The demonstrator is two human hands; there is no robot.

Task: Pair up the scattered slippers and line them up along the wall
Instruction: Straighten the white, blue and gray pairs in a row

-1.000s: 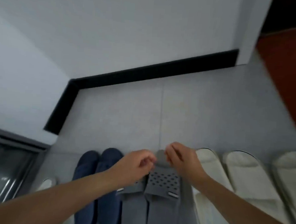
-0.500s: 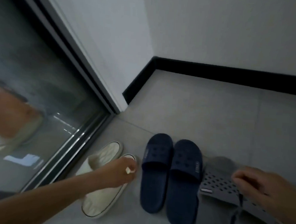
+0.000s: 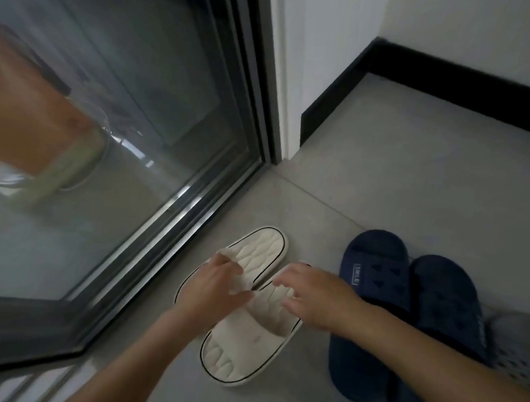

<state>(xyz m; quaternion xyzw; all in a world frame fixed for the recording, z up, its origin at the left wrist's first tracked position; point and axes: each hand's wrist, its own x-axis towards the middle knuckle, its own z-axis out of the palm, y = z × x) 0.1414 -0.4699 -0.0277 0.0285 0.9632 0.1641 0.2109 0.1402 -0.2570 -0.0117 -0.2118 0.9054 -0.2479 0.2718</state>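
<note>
Two cream slippers lie on the grey floor beside the glass door. The left cream slipper (image 3: pixel 262 251) is angled up to the right, and my left hand (image 3: pixel 214 289) is closed on its strap. The nearer cream slipper (image 3: pixel 243 353) lies just right of it, the two touching at the middle. My right hand (image 3: pixel 311 292) hovers over the nearer one's upper end with its fingers spread, holding nothing. A navy pair (image 3: pixel 374 268) stands side by side to the right. One grey perforated slipper (image 3: pixel 515 352) shows at the right edge.
A sliding glass door (image 3: pixel 123 132) with a dark metal track (image 3: pixel 176 227) runs along the left and reflects the room. A black skirting board (image 3: pixel 448 78) lines the white wall at the back right. Bare grey tile (image 3: pixel 413 165) lies between the wall and the slippers.
My view swung left from the grey pair to the door. My right hand left the grey slipper and came over the cream ones. My left hand shifted onto the left cream slipper's strap.
</note>
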